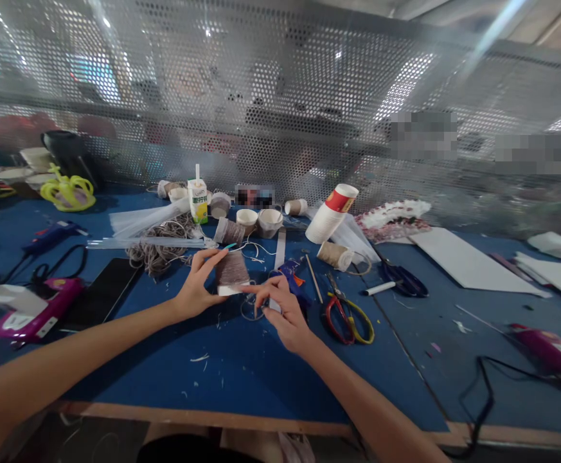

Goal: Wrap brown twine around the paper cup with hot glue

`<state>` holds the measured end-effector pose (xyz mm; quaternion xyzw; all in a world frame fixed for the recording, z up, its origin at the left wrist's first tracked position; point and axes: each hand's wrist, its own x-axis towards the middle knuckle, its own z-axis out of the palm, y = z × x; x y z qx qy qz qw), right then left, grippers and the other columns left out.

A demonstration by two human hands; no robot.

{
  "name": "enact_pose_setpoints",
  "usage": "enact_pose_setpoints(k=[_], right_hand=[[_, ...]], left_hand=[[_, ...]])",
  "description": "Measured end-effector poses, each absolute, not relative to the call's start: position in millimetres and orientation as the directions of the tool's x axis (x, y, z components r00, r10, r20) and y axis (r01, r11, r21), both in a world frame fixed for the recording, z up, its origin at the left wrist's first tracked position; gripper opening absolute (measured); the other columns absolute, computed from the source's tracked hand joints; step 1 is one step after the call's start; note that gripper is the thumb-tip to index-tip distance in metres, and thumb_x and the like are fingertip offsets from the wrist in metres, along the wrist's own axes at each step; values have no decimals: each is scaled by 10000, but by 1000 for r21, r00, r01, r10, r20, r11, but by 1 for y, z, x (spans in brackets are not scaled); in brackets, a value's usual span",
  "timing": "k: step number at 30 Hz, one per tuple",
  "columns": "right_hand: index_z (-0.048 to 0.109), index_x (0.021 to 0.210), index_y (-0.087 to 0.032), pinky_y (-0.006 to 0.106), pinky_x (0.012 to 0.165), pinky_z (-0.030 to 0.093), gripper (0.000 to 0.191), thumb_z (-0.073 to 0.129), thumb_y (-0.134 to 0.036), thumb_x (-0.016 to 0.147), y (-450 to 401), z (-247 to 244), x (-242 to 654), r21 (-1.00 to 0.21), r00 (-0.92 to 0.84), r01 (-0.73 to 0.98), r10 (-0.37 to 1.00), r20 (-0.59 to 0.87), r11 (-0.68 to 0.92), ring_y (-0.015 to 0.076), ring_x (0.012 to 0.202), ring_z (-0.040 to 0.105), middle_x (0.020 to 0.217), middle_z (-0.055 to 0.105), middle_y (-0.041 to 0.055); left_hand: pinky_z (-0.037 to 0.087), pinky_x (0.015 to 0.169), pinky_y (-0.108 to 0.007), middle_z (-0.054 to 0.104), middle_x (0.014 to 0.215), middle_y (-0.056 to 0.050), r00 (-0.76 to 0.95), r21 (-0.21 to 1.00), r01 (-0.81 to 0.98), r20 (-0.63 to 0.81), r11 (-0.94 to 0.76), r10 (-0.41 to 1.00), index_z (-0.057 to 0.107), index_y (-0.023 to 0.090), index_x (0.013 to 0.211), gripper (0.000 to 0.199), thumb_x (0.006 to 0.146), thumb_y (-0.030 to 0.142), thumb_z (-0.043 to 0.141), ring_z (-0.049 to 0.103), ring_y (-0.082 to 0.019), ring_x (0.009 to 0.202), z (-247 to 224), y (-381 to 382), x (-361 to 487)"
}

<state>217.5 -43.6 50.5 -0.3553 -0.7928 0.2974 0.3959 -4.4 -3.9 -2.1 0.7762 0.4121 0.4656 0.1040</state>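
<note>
Between the thumb and fingers of my left hand (199, 283) is a paper cup (232, 270) wrapped in brown yarn, its white rim facing down toward me. My right hand (283, 310) is at the rim's right side, the index finger touching it and the other fingers curled. A loop of thin yarn (251, 310) hangs by the right fingertips; the fingers look closed on it. Behind the cup lies another yarn-wrapped cup (229, 231), and a tangle of brown yarn (157, 247) is to the left.
Scissors (348, 315) with red and yellow handles lie right of my right hand. Stacked paper cups (331, 215) lean farther back. A black phone (103, 292) and a purple glue gun (39, 312) are at left; a metal mesh panel (270, 116) stands behind the blue table (241, 379).
</note>
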Motion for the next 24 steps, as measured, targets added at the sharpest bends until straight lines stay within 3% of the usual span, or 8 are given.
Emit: enact_pose_setpoints(k=[5, 17, 22, 24], right_hand=[[518, 623, -241, 428, 820, 436, 201, 428, -62, 621, -41, 47, 219, -787, -343, 316, 837, 426, 530, 238, 849, 477, 860, 727, 28], [523, 535, -219, 379, 777, 480, 160, 444, -160, 661, -27, 39, 225, -946, -111, 33, 941, 318, 324, 217, 742, 663, 670, 667, 25], [493, 596, -219, 349, 714, 494, 148, 434, -158, 716, -23, 35, 229, -948, 45, 135, 953, 298, 290, 205, 721, 655, 660, 662, 28], [506, 705, -221, 362, 751, 503, 94, 443, -160, 739, -22, 33, 232, -924, 93, 179, 929, 357, 337, 204, 783, 651, 764, 675, 38]], left_hand=[[399, 1067, -486, 430, 1251, -86, 213, 581, 516, 625, -629, 751, 353, 307, 1415, 789, 720, 315, 725, 435, -293, 1224, -3, -3, -6], [479, 960, -467, 416, 1228, -88, 152, 637, 314, 698, -704, 700, 324, 353, 1432, 866, 690, 525, 736, 477, -282, 1138, -12, 4, -9], [478, 979, -466, 403, 1244, -90, 145, 654, 237, 707, -718, 692, 338, 368, 1421, 827, 706, 548, 714, 469, -286, 1177, -16, 5, -9], [465, 1006, -475, 394, 1251, -92, 144, 676, 225, 689, -701, 710, 335, 366, 1421, 847, 693, 553, 724, 458, -291, 1203, -15, 4, -8]])
